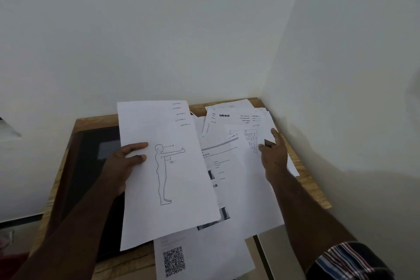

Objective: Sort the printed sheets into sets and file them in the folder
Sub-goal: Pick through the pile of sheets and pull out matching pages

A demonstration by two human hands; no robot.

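My left hand [127,163] grips the left edge of a white sheet [179,188] printed with a standing figure, thumb on top, holding it raised above the table. My right hand [273,154] lies on a spread pile of printed sheets [236,166] at the table's right, fingers extended over a sheet with a table of text. A sheet headed "blinkit" [236,118] lies at the back of the pile. Near the front edge a sheet with a QR code [175,259] sticks out. A dark folder [95,154] lies on the left of the table, partly under my left arm.
The wooden table [313,191] stands in a corner, white walls close behind and to the right. Its right and front edges are near the papers. A striped sleeve [345,259] shows at the lower right.
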